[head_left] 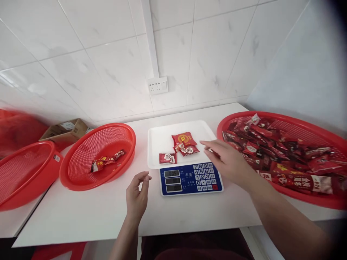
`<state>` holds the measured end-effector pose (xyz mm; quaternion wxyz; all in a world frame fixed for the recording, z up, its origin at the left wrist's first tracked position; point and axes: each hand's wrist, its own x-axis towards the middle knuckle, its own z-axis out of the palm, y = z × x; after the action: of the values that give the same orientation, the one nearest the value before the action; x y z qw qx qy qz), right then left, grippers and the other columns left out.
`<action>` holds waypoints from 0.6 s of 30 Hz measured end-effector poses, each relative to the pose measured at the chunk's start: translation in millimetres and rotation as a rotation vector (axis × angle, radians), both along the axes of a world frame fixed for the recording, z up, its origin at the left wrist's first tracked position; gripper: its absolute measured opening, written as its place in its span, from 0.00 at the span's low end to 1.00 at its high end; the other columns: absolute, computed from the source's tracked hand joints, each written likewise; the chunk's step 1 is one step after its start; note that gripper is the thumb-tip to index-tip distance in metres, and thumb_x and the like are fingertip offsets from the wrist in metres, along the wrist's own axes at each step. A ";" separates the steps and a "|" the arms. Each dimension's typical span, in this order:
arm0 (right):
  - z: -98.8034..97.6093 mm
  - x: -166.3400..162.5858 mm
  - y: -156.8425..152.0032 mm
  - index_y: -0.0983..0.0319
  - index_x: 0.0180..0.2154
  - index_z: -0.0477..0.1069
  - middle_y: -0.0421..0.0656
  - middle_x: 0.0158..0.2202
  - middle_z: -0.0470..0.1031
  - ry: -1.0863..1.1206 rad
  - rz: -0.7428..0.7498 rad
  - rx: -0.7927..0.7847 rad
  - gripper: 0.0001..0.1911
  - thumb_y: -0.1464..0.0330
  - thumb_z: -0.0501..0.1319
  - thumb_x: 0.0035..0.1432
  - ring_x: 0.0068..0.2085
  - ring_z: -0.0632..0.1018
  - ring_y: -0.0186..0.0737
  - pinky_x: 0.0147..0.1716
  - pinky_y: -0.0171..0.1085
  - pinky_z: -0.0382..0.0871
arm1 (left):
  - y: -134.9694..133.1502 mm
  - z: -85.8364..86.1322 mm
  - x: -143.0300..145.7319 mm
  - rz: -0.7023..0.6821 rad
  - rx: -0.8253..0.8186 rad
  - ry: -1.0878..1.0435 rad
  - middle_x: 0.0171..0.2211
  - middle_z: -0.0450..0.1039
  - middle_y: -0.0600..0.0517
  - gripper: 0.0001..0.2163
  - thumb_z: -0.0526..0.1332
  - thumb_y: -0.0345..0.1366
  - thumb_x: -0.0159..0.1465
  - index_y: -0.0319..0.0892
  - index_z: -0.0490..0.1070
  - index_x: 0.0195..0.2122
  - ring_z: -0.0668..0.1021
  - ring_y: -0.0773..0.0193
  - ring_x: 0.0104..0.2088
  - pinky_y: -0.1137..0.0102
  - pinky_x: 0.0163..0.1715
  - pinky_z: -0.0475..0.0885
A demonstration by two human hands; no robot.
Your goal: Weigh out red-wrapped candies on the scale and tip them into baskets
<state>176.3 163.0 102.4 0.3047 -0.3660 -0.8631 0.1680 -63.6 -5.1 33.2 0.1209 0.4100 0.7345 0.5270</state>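
1. The right hand [223,159] reaches in over the tray's right edge, fingers extended and pointing left; its grip is released, with nothing seen in it.
2. The left hand [137,195] is just off the tray's near left corner, above the table; fingers loosely curled, thumb near the forefinger, grasping nothing visible.
3. Between the hands, four red packets lie on the white tray [158,135]. The big packet [183,138] is right of the middle, long axis roughly left to right, printed face up.
4. Against its near side, a tiny packet [179,147] slants, right end farther away.
5. Next to that, a white-labelled packet [189,151] lies near the right edge, long axis nearly sideways, right end slightly farther.
6. Its look-alike, the left packet [168,158], sits apart by the near edge, long axis parallel to it, lettering upright for the wearer.
7. The scale [189,180] shows its blue keypad beyond the tray's near edge; its digits are hard to read.
8. At the table's [89,216] right end, a red basket [271,116] holds heaped packets; at its left end, another basket [67,155] holds a few.
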 end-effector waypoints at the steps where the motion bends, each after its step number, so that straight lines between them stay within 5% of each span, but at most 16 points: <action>1: -2.1 -14.3 2.2 0.59 0.51 0.69 0.48 0.42 0.76 0.013 0.043 0.010 0.18 0.64 0.49 0.64 0.45 0.76 0.46 0.45 0.48 0.72 | -1.5 0.2 -0.1 0.004 -0.006 0.000 0.32 0.78 0.50 0.12 0.58 0.45 0.61 0.43 0.73 0.39 0.79 0.61 0.36 0.66 0.39 0.74; 7: -3.9 -42.5 13.5 0.59 0.58 0.61 0.49 0.58 0.68 0.025 0.092 0.058 0.23 0.61 0.51 0.64 0.59 0.67 0.48 0.56 0.53 0.64 | -13.2 -3.2 -6.9 0.060 -0.019 -0.002 0.32 0.77 0.49 0.12 0.58 0.45 0.61 0.43 0.73 0.38 0.79 0.60 0.36 0.65 0.39 0.74; 14: -29.1 19.6 -9.6 0.59 0.48 0.71 0.47 0.48 0.77 0.045 -0.215 0.019 0.18 0.59 0.53 0.62 0.47 0.78 0.46 0.43 0.44 0.74 | -9.4 -7.8 -12.3 0.067 -0.013 -0.026 0.33 0.77 0.49 0.12 0.58 0.44 0.61 0.43 0.73 0.39 0.79 0.61 0.36 0.66 0.39 0.74; 18: -43.2 45.9 -27.8 0.58 0.41 0.74 0.44 0.40 0.80 0.042 -0.263 0.072 0.14 0.61 0.52 0.62 0.42 0.80 0.44 0.40 0.40 0.74 | -3.8 -5.4 -8.8 0.053 -0.010 -0.033 0.33 0.77 0.50 0.12 0.58 0.44 0.62 0.43 0.73 0.39 0.79 0.61 0.37 0.65 0.39 0.74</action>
<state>222.2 135.1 59.2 0.3550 -0.4614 -0.8065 0.1030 -72.4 -8.9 27.8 0.1209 0.3810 0.7457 0.5330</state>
